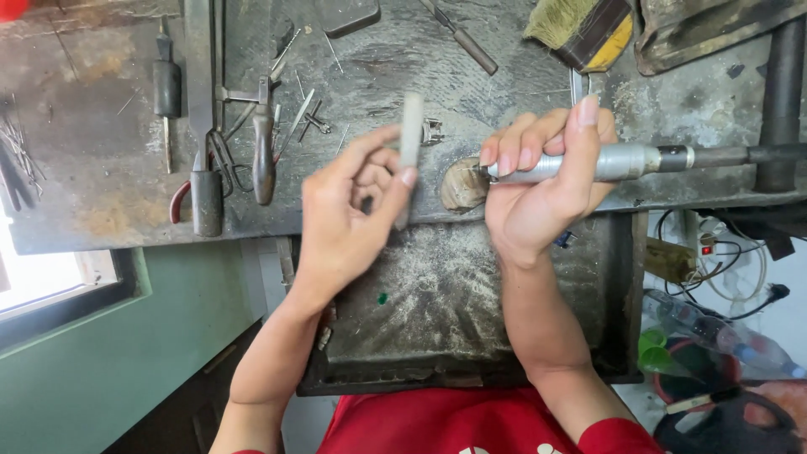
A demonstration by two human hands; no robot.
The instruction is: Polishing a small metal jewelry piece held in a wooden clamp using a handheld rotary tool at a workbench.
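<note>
You sit at one grey, scratched workbench (92, 193) with one dusty tray (437, 294) under its edge. On the bench top there is one brush (584, 29) with yellow-green bristles, one pair of pliers with red handles (214, 168), and several thin files and picks that I cannot count exactly.

Your right hand (538, 185) is closed around one silver rotary handpiece (605, 162), with the index finger stretched over the body. Its tip points left, close to the worn wooden bench pin (462, 185).

Your left hand (353, 206) is half closed and pinches one slim grey stick (410, 139) between thumb and fingers. The stick stands almost upright, pale and flat, above the bench edge.
</note>
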